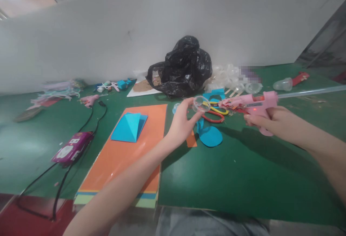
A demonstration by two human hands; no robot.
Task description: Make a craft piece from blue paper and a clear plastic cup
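My left hand (pixel 181 122) pinches a small clear plastic cup (pixel 201 103) above the green table (pixel 243 171). My right hand (pixel 266 119) grips a pink glue gun (pixel 251 105) with a clear glue stick (pixel 310 92) poking out of its back. The gun's nozzle points left and nearly touches the cup. Below them lie a blue paper cutout (pixel 210 135), a small orange paper piece (pixel 191 140) and scissors with red and yellow handles (pixel 216 114).
A stack of coloured foam sheets (pixel 129 156) with folded blue paper (pixel 129 127) lies left. A purple power strip (pixel 72 148) with black cables, a second pink glue gun (pixel 89 100), a black plastic bag (pixel 183 68) and clear cups (pixel 227 75) sit further back.
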